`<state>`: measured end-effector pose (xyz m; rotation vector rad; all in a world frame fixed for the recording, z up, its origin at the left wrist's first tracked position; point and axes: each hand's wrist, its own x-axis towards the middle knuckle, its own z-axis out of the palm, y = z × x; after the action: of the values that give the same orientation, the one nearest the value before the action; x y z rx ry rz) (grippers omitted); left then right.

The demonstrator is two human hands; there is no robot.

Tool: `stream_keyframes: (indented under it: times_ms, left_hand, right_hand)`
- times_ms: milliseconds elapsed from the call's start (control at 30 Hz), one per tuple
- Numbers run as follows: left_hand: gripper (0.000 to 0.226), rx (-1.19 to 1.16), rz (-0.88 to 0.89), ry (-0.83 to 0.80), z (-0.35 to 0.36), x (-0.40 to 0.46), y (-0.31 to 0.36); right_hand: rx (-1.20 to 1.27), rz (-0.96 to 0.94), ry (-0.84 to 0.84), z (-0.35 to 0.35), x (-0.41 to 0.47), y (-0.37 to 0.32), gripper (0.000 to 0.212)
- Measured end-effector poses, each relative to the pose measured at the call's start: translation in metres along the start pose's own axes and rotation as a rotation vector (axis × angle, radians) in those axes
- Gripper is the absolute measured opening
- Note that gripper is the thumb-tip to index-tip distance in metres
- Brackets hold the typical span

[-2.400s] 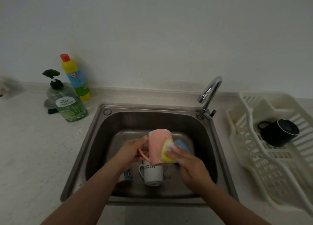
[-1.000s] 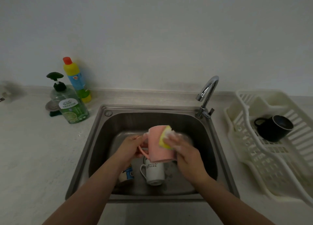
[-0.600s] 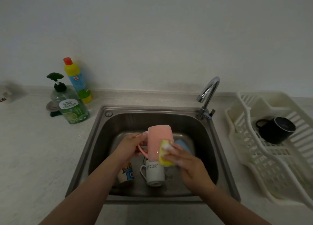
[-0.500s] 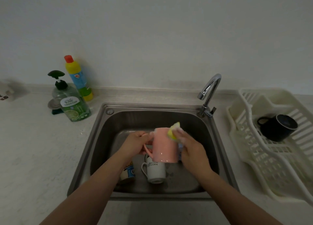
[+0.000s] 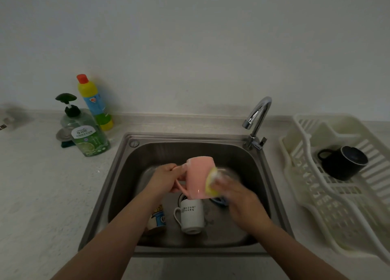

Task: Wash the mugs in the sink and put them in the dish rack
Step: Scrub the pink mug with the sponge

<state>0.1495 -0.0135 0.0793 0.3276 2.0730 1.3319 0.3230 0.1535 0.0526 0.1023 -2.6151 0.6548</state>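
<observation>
Over the sink: the left hand [image 5: 166, 179] grips the glossy pink ceramic mug [image 5: 199, 177] by its handle.
Scrub: the right hand [image 5: 236, 192] pinches a yellow sponge [image 5: 211, 182] against the mug wall.
Advice: brace the handle firmly and cover the rim too.

Over the steel sink [image 5: 118, 174], the left grip [image 5: 166, 179] pinches the handle of an upturned pink mug [image 5: 198, 177]. The right grip [image 5: 238, 192] presses a soapy yellow sponge [image 5: 211, 184] against the mug's side, its fingers blurred. Below the grips, a white mug [image 5: 191, 216] and a printed mug [image 5: 157, 219] stand mouth-down on the sink floor. Well right of the right grip, a black mug [image 5: 343, 162] lies in the white dish rack [image 5: 337, 212]. Far left of the left grip, a soap dispenser [image 5: 88, 136] and a yellow bottle [image 5: 95, 102] stand on the desk [image 5: 42, 195].
</observation>
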Motion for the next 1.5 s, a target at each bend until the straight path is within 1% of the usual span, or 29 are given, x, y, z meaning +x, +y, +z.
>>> stream_keyframes:
  times_ms: [67,100,133,200,233,267,300,367,400,433,533,567,600,667,700,800,833,867,933,967,1000,1100,1133,1200,1267,1300,1333,1433,1500]
  left_hand:
    - [0.033,-0.045,-0.014,-0.055,0.001,-0.002,-0.003]
    - [0.032,-0.100,-0.016,-0.091,0.003,-0.001,-0.004]
    - [0.030,-0.163,-0.017,-0.115,0.003,0.000,-0.005]
    - [0.030,-0.249,-0.031,-0.125,-0.001,0.001,-0.007]
    - [0.030,-0.265,-0.036,-0.127,-0.003,0.002,-0.010]
    - [0.030,-0.265,-0.041,-0.131,-0.005,0.002,-0.013]
    - [0.030,-0.252,-0.045,-0.139,-0.006,0.001,-0.015]
    - [0.030,-0.249,-0.044,-0.163,-0.001,-0.001,-0.015]
    - [0.029,-0.267,-0.039,-0.168,0.002,0.000,-0.014]
    - [0.029,-0.288,-0.037,-0.161,0.003,0.001,-0.013]
    - [0.031,-0.322,-0.039,-0.115,-0.004,0.000,-0.011]
    - [0.031,-0.280,-0.030,-0.096,-0.006,-0.002,-0.010]
    - [0.030,-0.214,-0.019,-0.081,-0.006,-0.004,-0.008]
    - [0.033,-0.101,0.005,-0.055,0.002,-0.008,-0.002]
    - [0.035,-0.067,0.014,-0.039,0.006,-0.008,0.001]
    - [0.037,0.049,0.038,0.009,0.009,-0.008,0.008]
    - [0.036,0.096,0.049,0.016,0.009,-0.007,0.008]
    - [0.034,0.140,0.053,0.019,0.008,-0.007,0.007]
    - [0.031,0.192,0.047,0.012,0.010,-0.009,0.007]
    - [0.032,0.178,0.045,-0.005,0.012,-0.009,0.007]
    - [0.033,0.144,0.042,-0.025,0.014,-0.009,0.007]
    - [0.034,0.024,-0.005,-0.038,0.011,-0.010,0.005]
    - [0.033,-0.011,-0.020,-0.033,0.007,-0.010,0.001]
    - [0.032,-0.092,-0.032,-0.052,0.001,-0.010,-0.007]
    - [0.033,-0.212,-0.026,-0.129,0.000,-0.010,-0.009]
    - [0.033,-0.259,-0.021,-0.154,0.000,-0.009,-0.007]
    - [0.032,-0.293,-0.021,-0.162,-0.001,-0.008,-0.005]
    - [0.032,-0.351,-0.028,-0.142,-0.009,-0.007,-0.002]
    - [0.031,-0.289,-0.019,-0.144,-0.011,-0.009,-0.004]
  right_hand:
    - [0.055,0.269,0.130,-0.002,0.011,0.005,0.050]
    - [0.077,0.284,0.149,-0.003,0.021,-0.002,0.050]
    - [0.091,0.230,0.129,-0.003,0.026,-0.011,0.048]
    - [0.122,0.011,0.061,-0.001,0.014,-0.020,0.043]
    - [0.136,-0.043,0.036,-0.001,0.003,-0.019,0.041]
    - [0.163,-0.034,0.040,-0.004,-0.006,-0.014,0.043]
    - [0.186,0.045,0.077,-0.005,-0.007,-0.009,0.046]
    - [0.265,0.321,0.168,-0.004,0.011,-0.005,0.053]
    - [0.314,0.385,0.183,-0.006,0.023,-0.010,0.053]
    - [0.310,0.343,0.183,-0.005,0.030,-0.016,0.050]
    - [0.192,0.018,0.075,-0.006,0.006,-0.022,0.044]
    - [0.178,0.005,0.046,-0.009,-0.001,-0.015,0.046]
    - [0.146,0.068,0.044,-0.011,0.001,-0.010,0.050]
    - [0.106,0.284,0.071,-0.008,0.022,-0.008,0.051]
    - [0.048,0.257,0.053,-0.005,0.033,-0.014,0.048]
    - [-0.087,-0.130,-0.169,0.006,0.018,-0.022,0.040]
    - [-0.100,-0.184,-0.171,0.004,0.002,-0.015,0.040]
    - [-0.085,-0.140,-0.130,0.000,-0.008,-0.008,0.042]
    - [-0.030,0.158,0.013,-0.003,-0.003,0.004,0.052]
    - [-0.034,0.238,0.044,-0.003,0.008,0.002,0.056]
    - [-0.051,0.218,0.030,-0.002,0.018,-0.007,0.054]
    - [-0.075,-0.124,-0.095,0.002,0.004,-0.019,0.042]
    - [-0.034,-0.118,-0.100,0.000,-0.008,-0.014,0.044]
    - [0.107,0.125,0.009,-0.008,-0.015,-0.006,0.052]
    - [0.199,0.358,0.138,-0.009,0.000,-0.008,0.058]
    - [0.236,0.372,0.168,-0.009,0.012,-0.016,0.055]
    - [0.249,0.314,0.175,-0.008,0.018,-0.026,0.049]
    - [0.230,0.067,0.094,-0.007,-0.001,-0.033,0.043]
    - [0.241,0.133,0.101,-0.009,-0.007,-0.022,0.048]
